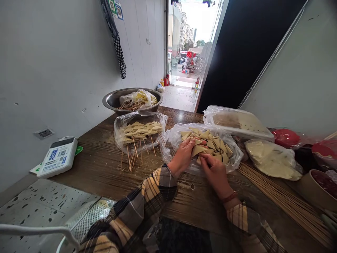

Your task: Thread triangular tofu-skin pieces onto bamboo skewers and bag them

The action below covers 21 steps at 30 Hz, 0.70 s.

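Left hand (183, 156): fingers are clasped around a tofu triangle (198, 150), held just above the open bag of loose triangles (223, 149).
Right hand (216, 172): fingertips are pinched on the same piece's lower corner; whether a stick is also gripped cannot be told.
Done, as judged: a bag of skewered triangles (139, 131) is filled, and more sticks lie in the steel basin (110, 100).
Left, as judged: many loose pieces and a bundle of bare bamboo skewers (284, 200) remain on the wooden table (100, 168).

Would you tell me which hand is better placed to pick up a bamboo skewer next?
Probably the right hand: the loose skewers lie on the table on its side, whereas the left hand grips a tan triangle over the bag and would have to cross.
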### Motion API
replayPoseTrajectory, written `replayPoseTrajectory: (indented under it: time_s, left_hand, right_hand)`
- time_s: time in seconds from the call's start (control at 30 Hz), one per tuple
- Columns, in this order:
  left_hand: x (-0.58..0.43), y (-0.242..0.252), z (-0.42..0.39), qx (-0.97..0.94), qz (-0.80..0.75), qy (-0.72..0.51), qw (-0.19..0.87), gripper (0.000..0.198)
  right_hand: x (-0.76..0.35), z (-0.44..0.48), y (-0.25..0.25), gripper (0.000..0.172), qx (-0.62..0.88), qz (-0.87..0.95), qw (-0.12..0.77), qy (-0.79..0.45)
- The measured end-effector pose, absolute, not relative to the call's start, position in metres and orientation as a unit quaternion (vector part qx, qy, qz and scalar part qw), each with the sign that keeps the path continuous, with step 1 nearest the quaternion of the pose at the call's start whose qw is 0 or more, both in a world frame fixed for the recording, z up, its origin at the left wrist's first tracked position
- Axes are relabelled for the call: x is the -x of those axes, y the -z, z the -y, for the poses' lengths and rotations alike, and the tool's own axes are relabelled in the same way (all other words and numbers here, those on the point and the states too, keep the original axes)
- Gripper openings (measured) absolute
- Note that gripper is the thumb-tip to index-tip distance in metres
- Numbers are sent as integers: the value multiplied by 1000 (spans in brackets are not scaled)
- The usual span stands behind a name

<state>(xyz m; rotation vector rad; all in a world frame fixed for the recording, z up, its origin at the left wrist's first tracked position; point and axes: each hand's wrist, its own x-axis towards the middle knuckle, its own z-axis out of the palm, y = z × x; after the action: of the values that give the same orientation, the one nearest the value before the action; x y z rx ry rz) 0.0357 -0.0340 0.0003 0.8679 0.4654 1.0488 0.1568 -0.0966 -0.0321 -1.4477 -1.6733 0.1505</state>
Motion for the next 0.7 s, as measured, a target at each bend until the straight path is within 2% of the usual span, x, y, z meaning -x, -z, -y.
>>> replayPoseTrajectory:
  time_s: [0.33, 0.7]
  left_hand:
    - [-24, -12, 31, -369, -237, -474, 763, 23]
    - [-33, -5, 35, -397, -219, -482, 749, 32]
  right_hand:
    - [-155, 98, 21, 22, 570, 669, 447, -165]
    - [-155, 95, 27, 25, 574, 651, 470, -161]
